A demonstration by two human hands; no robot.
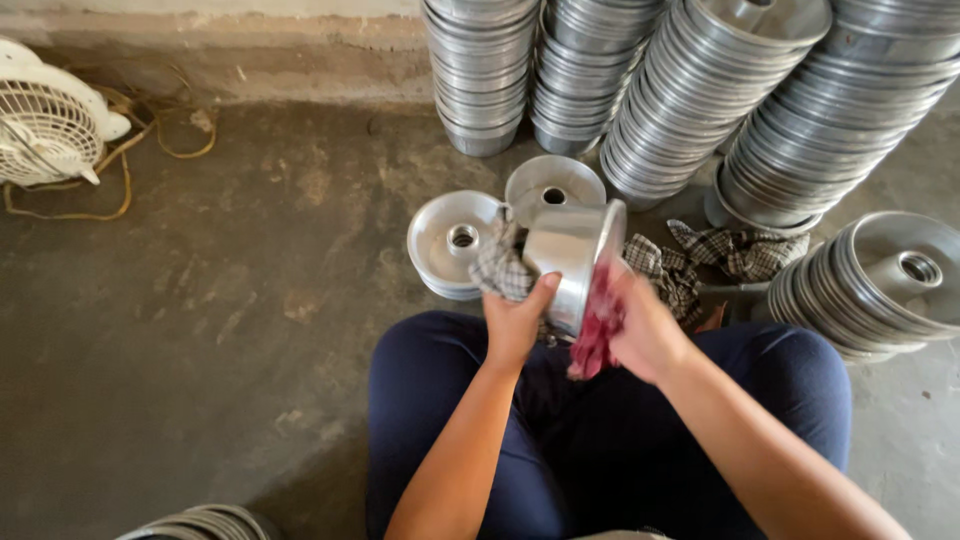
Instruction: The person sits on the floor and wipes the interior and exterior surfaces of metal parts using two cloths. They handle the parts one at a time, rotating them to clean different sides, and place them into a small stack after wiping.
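Concrete floor (200, 300) w/ stacked silver ring pans (700, 90): our left hand (515, 320) gripped round aluminium pan (570, 260) thru checked cloth (500, 268), right hand (645, 330) clutched red rag (598, 330); wiping looked unfinished.

- The ring-shaped pan (572, 262) in hand is bare silvery metal, smooth, with a dull satin sheen.
- The red rag (598, 325) is soft, matt cloth, crumpled.
- The checked cloth (500, 268) is woven fabric, matt.
- The stacked pans (700, 90) along the floor's far edge are the same brushed, faintly glossy metal.
- The floor (230, 300) is rough, stained, matt concrete.
- The fan (45, 125) is white plastic.
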